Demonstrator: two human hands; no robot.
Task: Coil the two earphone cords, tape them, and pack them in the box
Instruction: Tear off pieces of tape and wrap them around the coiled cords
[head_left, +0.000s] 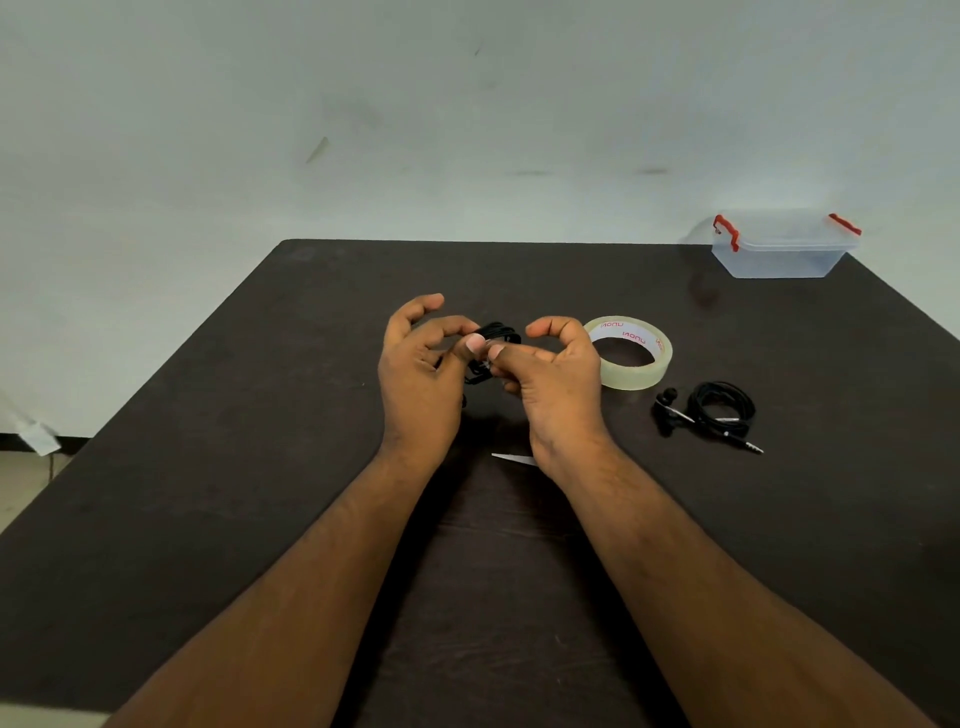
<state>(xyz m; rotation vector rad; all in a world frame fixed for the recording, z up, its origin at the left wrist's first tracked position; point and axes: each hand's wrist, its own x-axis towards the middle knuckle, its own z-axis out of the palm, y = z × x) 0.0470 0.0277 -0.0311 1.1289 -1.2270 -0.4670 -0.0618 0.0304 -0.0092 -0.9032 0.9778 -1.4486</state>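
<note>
Centrally, in the head view, the left hand (421, 364) and right hand (550, 374) pinched a coiled black earphone cord (498, 335) between thumbs and fingers above the table (208, 467). Tape roll (636, 366) lay just right. Second coiled cord (719, 410) lay further right; closed clear box (784, 249) sat far right.

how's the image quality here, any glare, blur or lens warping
Head view: wide-angle warping splays the table edges; soft even light, faint shadows; mild sheen on the tape roll; the coiled cord between both hands is dark and slightly blurred.
</note>
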